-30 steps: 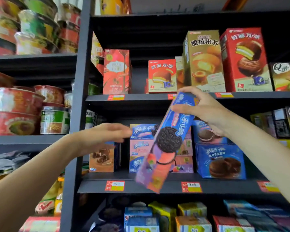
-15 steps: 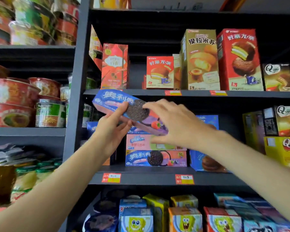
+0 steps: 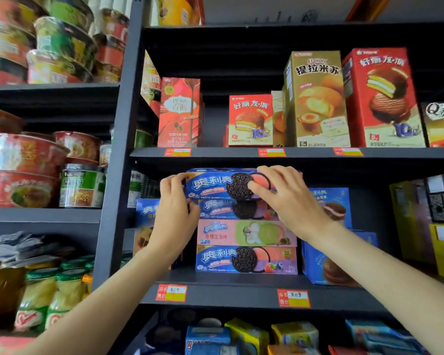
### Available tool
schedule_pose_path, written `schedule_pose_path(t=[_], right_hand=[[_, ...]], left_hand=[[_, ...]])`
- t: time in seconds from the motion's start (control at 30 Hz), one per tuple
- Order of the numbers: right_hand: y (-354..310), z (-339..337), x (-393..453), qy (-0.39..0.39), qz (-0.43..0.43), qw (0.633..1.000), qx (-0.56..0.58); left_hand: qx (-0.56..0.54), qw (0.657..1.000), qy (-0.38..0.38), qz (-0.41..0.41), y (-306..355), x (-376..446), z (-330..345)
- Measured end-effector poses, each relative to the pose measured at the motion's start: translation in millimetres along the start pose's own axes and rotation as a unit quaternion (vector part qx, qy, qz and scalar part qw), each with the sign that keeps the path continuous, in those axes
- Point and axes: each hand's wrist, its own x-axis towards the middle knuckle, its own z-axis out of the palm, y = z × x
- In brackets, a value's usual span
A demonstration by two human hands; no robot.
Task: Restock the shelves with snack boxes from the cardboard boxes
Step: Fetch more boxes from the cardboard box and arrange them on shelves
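Note:
A long blue Oreo cookie box [image 3: 215,184] lies flat on top of a stack of three similar boxes [image 3: 244,234] on the middle shelf [image 3: 241,294]. My left hand [image 3: 174,213] grips the top box's left end, thumb over the upper corner. My right hand [image 3: 290,198] holds its right part, fingers curled over the top edge and thumb on the front face, hiding that end. No cardboard box is in view.
Blue pie boxes [image 3: 331,252] stand right of the stack, another blue box [image 3: 145,213] to its left. The upper shelf [image 3: 305,152] holds red and gold cake boxes. Noodle bowls [image 3: 26,170] fill the left unit. Yellow boxes [image 3: 436,226] sit at far right.
The Oreo box went from tilted upright in my right hand alone to level, held by both hands, and now lies on top of the stack.

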Motion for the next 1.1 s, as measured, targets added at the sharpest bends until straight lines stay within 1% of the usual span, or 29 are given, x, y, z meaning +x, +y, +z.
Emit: schedule_pose_path(t=[0.07, 0.13, 0.17, 0.2, 0.27, 0.33, 0.43, 0.6, 0.77, 0.87, 0.9, 0.93, 0.97, 1.0, 1.07, 1.1], right_hand=[[6, 9, -1, 0.014, 0.004, 1.0, -0.014], [11, 18, -1, -0.002, 0.013, 1.0, -0.019], [11, 21, -1, -0.024, 0.025, 0.999, -0.02], [11, 26, -1, -0.039, 0.035, 0.998, -0.018], [12, 35, -1, -0.054, 0.046, 0.997, -0.016], [11, 42, -1, -0.054, 0.045, 0.997, -0.007], [13, 46, -2, -0.064, 0.041, 0.997, -0.009], [17, 40, -7, -0.073, 0.033, 0.996, -0.032], [20, 41, -9, -0.105, 0.042, 0.993, -0.028], [17, 33, -6, -0.142, 0.029, 0.989, 0.011], [18, 32, -6, -0.162, 0.029, 0.986, 0.019], [19, 30, -8, -0.2, 0.028, 0.979, 0.023], [19, 27, -10, -0.21, 0.033, 0.977, 0.029], [21, 27, -14, -0.193, 0.041, 0.98, 0.027], [25, 23, -21, -0.161, 0.098, 0.982, 0.011], [27, 21, -24, -0.164, 0.128, 0.978, 0.001]], left_hand=[[0.04, 0.998, -0.018, 0.042, -1, 3, 7], [0.113, 0.988, -0.04, 0.095, -2, 6, 14], [0.165, 0.976, -0.049, 0.137, -3, 7, 19], [0.224, 0.957, -0.074, 0.172, -4, 7, 25], [0.335, 0.911, -0.102, 0.217, -10, 9, 40], [0.395, 0.882, -0.113, 0.23, -7, 8, 51], [0.449, 0.853, -0.123, 0.235, -8, 10, 66], [0.471, 0.848, -0.127, 0.208, -15, 10, 74], [0.461, 0.852, -0.104, 0.225, -24, 7, 74], [0.45, 0.856, -0.1, 0.232, -28, 7, 74], [0.448, 0.857, -0.099, 0.236, -28, 6, 74], [0.446, 0.857, -0.103, 0.238, -28, 6, 73], [0.445, 0.856, -0.102, 0.245, -28, 7, 73], [0.444, 0.855, -0.102, 0.248, -26, 7, 71], [0.442, 0.856, -0.103, 0.248, -24, 9, 69], [0.444, 0.855, -0.107, 0.245, -22, 11, 69]])
